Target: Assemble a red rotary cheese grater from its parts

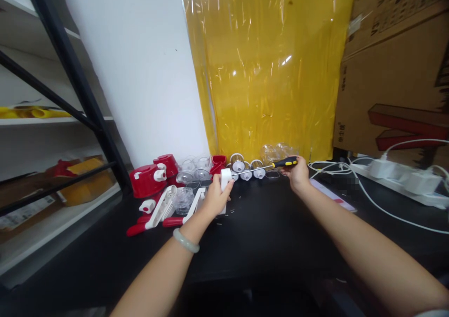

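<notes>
My left hand [214,198] is closed round a small white plastic part [225,178] above the black table. In my right hand [297,173] is a screwdriver [285,162] with a yellow and black handle. Its long shaft points left, and the tip meets the white part. Behind the shaft lie several metal drums with white ends [257,169]. Left of my left hand are white cranks with red grips [173,221], clear plastic cups [184,199] and red housings [143,180]. A few tiny slender pieces [231,211], perhaps screws, lie beside my left hand.
A yellow plastic curtain [266,74] and a white panel [150,74] rise behind the table. At right stand a large cardboard box [393,74] and a power strip [403,179] with trailing white cables. A black-framed shelf [75,69] borders the left side.
</notes>
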The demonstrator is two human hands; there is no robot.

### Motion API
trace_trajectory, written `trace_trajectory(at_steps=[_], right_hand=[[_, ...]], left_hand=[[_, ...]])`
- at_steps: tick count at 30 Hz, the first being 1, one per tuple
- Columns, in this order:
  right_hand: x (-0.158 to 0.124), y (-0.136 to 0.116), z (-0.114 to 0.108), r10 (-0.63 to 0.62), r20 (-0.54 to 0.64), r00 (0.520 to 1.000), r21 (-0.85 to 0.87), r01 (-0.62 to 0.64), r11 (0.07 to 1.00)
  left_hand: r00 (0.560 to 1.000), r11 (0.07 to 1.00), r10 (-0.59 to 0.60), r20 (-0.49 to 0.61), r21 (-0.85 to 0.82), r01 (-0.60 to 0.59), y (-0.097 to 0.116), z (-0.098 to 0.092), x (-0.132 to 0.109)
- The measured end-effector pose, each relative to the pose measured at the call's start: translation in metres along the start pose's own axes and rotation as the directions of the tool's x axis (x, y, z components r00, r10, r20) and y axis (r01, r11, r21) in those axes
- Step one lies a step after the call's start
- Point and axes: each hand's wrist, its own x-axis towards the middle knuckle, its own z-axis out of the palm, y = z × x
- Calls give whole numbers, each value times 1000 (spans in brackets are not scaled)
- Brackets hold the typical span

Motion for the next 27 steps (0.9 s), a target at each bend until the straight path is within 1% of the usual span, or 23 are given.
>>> trace_trajectory(at_steps=[7, 13, 18, 27], right_hand=[[1, -3, 1, -17, -26, 1000, -4, 17, 1000], [0, -6, 2, -10, -43, 999, -12, 10, 1000], [-2, -8, 2, -37, -24, 999, -38, 36, 999], [0, -7, 1, -44, 12, 999, 3, 44, 999]], left_hand=[[1000, 1000, -4, 2, -13, 4, 3, 0, -2], [1000, 999, 2, 3, 41, -2, 3, 0, 0], [1000, 999, 3, 6, 40, -3, 7, -2, -1], [1000, 999, 12, 4, 29, -12, 11, -2, -2]])
